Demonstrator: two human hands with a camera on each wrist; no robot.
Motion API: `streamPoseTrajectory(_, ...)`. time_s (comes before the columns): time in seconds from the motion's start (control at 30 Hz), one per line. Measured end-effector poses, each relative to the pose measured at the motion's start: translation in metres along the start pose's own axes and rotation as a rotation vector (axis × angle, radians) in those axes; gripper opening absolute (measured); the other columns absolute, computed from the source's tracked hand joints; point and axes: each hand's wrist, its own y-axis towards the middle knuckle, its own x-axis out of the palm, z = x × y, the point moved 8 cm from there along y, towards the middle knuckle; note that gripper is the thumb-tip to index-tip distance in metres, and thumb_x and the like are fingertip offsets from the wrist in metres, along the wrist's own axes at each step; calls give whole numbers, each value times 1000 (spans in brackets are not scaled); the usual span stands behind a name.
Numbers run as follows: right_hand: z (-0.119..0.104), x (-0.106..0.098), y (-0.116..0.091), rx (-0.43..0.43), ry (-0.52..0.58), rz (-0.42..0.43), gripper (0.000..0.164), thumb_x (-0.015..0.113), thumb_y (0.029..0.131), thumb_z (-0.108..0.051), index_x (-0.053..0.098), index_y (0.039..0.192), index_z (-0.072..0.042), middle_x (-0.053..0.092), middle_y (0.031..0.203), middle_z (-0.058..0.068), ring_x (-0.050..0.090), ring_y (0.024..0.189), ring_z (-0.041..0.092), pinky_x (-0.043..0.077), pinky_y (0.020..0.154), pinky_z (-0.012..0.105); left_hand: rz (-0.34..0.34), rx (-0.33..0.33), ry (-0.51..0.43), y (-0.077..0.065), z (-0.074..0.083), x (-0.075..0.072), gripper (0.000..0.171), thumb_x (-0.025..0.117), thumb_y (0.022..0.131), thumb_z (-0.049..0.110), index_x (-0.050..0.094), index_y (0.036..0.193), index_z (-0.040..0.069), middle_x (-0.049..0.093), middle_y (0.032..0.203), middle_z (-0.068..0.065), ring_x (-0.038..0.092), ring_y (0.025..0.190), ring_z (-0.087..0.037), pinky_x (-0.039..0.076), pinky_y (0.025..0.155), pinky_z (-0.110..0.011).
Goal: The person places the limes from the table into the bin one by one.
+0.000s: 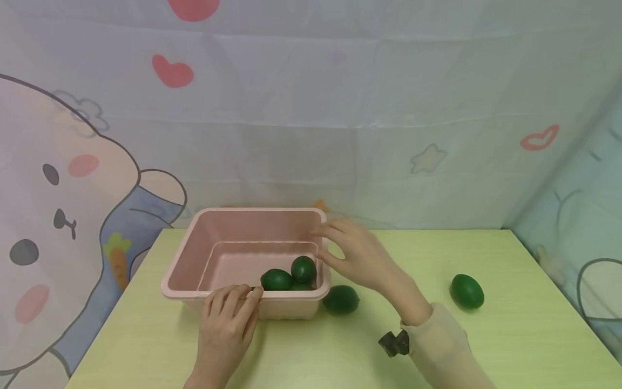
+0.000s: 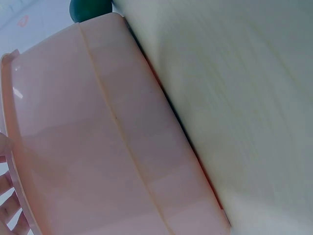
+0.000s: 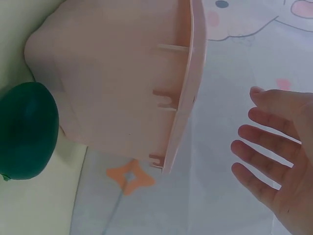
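Note:
A pink plastic basin [image 1: 272, 309] stands on the table, its long side towards me. My left hand [image 1: 227, 319] grips the front rim, fingers curled over it; the left wrist view shows fingertips [image 2: 7, 209] at that rim. Beside the right rim is my right hand [image 1: 357, 251], its fingers spread and holding nothing. In the right wrist view this hand [image 3: 286, 147] is apart from the rim. Inside the basin's front right corner lie a lime [image 1: 277, 280], another lime [image 1: 303, 269] and a partly hidden green one beneath. Outside, a lime [image 1: 341, 300] lies close to the right wall.
Another lime [image 1: 467, 292] lies farther right on the pale yellow-green table [image 1: 525, 335]. A printed cloth [image 1: 369, 108] with hearts and a cartoon animal hangs behind the table. A small black object [image 1: 394, 343] shows at my right sleeve.

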Motion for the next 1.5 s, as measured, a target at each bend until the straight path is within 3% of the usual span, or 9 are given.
streamPoseTrajectory(0.3, 5, 3, -14, 45, 28, 37, 35, 72, 85, -21, 66, 119, -16, 66, 120, 1, 60, 115, 20, 51, 98, 39, 3, 4, 5, 0, 0, 0, 31, 46, 101, 26, 72, 101, 9, 66, 93, -9, 57, 90, -30, 42, 84, -43)
streamPoseTrajectory(0.6, 13, 4, -27, 134, 91, 53, 36, 71, 87, -28, 65, 120, -18, 65, 124, -1, 58, 119, 18, 50, 99, 39, 4, 6, 11, 0, 0, 0, 31, 46, 101, 26, 72, 101, 9, 66, 93, -9, 57, 90, -29, 42, 84, -43)
streamPoseTrajectory(1.5, 35, 35, -71, 315, 327, 68, 40, 73, 85, -29, 63, 123, -21, 62, 127, -5, 55, 123, 18, 47, 102, 45, -6, 2, 12, 0, 0, 1, 32, 45, 102, 27, 72, 101, 9, 66, 93, -9, 57, 91, -30, 41, 85, -43)
